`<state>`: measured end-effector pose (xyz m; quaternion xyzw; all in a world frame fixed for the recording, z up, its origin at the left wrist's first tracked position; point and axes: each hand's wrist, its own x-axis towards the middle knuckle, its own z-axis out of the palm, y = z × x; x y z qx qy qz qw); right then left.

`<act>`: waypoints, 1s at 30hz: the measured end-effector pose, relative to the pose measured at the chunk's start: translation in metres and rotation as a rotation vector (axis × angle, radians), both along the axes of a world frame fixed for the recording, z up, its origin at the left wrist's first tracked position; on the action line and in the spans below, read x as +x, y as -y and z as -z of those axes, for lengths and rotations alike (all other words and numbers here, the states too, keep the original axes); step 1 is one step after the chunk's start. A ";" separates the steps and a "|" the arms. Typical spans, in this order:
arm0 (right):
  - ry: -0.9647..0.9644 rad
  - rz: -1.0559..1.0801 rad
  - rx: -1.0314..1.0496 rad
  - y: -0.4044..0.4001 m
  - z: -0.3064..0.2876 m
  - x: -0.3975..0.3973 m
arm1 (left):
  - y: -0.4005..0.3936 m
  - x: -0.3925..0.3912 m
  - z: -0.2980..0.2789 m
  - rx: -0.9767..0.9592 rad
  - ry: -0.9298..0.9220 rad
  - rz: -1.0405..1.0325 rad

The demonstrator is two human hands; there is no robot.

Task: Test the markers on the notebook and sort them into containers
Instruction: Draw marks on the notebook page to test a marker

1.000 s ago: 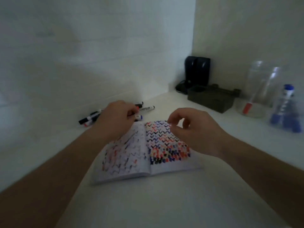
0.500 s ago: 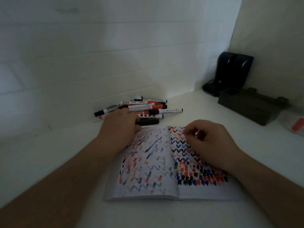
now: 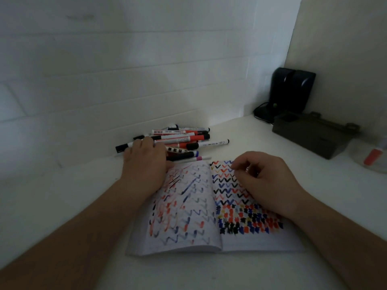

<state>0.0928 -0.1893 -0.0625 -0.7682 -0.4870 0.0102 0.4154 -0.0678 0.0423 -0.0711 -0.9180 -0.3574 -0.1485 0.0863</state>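
An open notebook (image 3: 201, 237) full of red, blue and black zigzag marks lies in front of me. Behind its top left corner is a pile of markers (image 3: 184, 137) against the wall. My left hand (image 3: 146, 164) lies knuckles-up over the near side of the pile. A dark marker with a blue end (image 3: 184, 155) sticks out to the right between its thumb and fingers. My right hand (image 3: 266, 183) rests on the notebook's right page, its fingers loosely curled and thumb touching fingertip, with nothing seen in it.
A thin white pen with a pink band (image 3: 199, 158) lies at the notebook's top edge. A clear container (image 3: 354, 162) holding a red marker (image 3: 372, 156) is cut off at the right edge. A dark box (image 3: 310, 137) and black speakers (image 3: 291, 91) fill the back right corner.
The view swung left and down, so the containers on the right slid out of frame. My left hand settled onto the marker pile, and my right hand lowered onto the right page.
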 end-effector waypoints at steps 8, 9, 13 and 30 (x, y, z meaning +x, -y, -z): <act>-0.043 -0.027 0.095 0.002 -0.010 -0.005 | 0.027 -0.017 -0.042 0.049 0.295 0.427; -0.058 -0.049 0.090 0.002 -0.013 -0.008 | 0.037 -0.018 -0.047 0.040 0.331 0.524; -0.305 -0.238 0.216 0.004 -0.020 -0.021 | 0.083 -0.012 -0.054 -0.170 0.411 0.701; -0.774 -0.302 0.229 0.008 -0.026 -0.023 | 0.113 0.001 -0.034 -0.856 0.266 0.723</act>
